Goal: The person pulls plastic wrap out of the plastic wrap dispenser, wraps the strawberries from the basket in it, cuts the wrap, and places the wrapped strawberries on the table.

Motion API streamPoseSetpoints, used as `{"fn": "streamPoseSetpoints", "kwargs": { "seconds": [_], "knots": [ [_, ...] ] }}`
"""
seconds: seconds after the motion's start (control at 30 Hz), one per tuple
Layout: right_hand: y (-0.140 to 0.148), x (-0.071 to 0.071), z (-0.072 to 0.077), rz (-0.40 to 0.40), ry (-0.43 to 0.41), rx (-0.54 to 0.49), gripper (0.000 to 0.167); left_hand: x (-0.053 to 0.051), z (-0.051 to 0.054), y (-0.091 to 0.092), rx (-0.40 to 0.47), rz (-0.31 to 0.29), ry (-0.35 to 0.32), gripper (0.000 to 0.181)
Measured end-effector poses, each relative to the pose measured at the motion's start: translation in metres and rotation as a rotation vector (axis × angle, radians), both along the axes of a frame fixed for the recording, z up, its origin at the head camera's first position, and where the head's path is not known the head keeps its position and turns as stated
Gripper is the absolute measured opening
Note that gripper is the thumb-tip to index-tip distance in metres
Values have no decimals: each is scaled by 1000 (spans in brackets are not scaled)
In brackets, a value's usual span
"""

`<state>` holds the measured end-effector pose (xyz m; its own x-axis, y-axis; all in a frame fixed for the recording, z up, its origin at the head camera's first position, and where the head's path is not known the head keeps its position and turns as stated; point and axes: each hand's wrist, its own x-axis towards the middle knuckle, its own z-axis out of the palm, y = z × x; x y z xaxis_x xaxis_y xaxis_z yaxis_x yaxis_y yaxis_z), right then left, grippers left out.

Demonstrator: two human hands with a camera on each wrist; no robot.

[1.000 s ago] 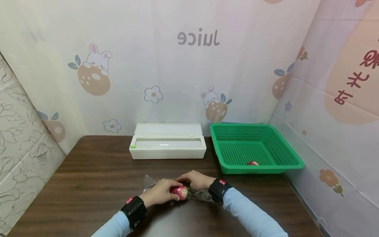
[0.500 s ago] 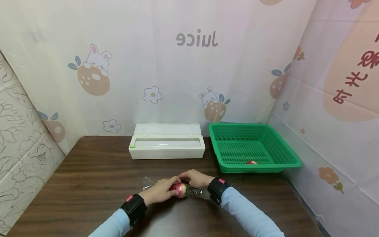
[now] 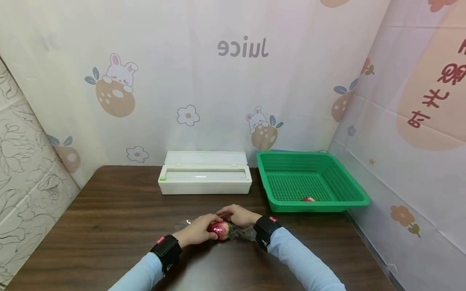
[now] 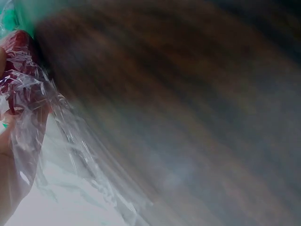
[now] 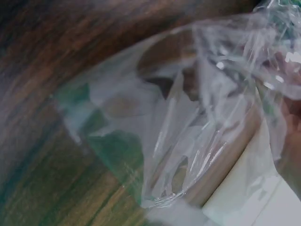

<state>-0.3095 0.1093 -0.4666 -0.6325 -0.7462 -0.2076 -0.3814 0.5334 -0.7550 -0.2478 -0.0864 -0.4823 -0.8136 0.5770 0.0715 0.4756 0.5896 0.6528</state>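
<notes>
In the head view, a red and yellow apple (image 3: 220,230) wrapped in clear film lies on the brown table, between both hands. My left hand (image 3: 198,230) grips it from the left, thumb on the near side and fingers over the top. My right hand (image 3: 238,215) bends its fingers at the apple's far right side, gathering the plastic wrap (image 3: 243,233) there. Loose film (image 4: 80,136) trails from the apple (image 4: 23,52) in the left wrist view. A wide crinkled flap of film (image 5: 164,127) spreads from the hand in the right wrist view. The right fingertips are partly hidden.
A white plastic wrap dispenser (image 3: 205,186) with its lid raised stands at the back. To its right sits a green basket (image 3: 309,207) with another red fruit (image 3: 308,199) inside. Patterned cloth hangs behind and along both sides of the table (image 3: 109,218).
Both hands and the apple have shifted slightly away from the body. The left fingers have moved a little over the apple, and the film on the left shows less. Dispenser and basket stay put.
</notes>
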Motion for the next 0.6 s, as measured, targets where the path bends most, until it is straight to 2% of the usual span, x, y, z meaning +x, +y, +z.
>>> {"fn": "streamPoseSetpoints", "kwargs": {
  "seconds": [0.1,0.23,0.37,0.47,0.6],
  "knots": [
    [0,2,9,-22,72,63,39,-1,2,0,-10,9,2,39],
    [1,8,24,-82,235,165,28,-1,3,-1,-22,23,-10,42],
    [0,21,37,-84,388,186,25,-2,3,-1,-26,28,-14,43],
    [-2,35,40,-36,462,197,32,-2,2,-2,10,28,-35,44],
    [-4,48,33,8,522,246,51,-4,3,-3,73,36,-97,38]
  ]
}}
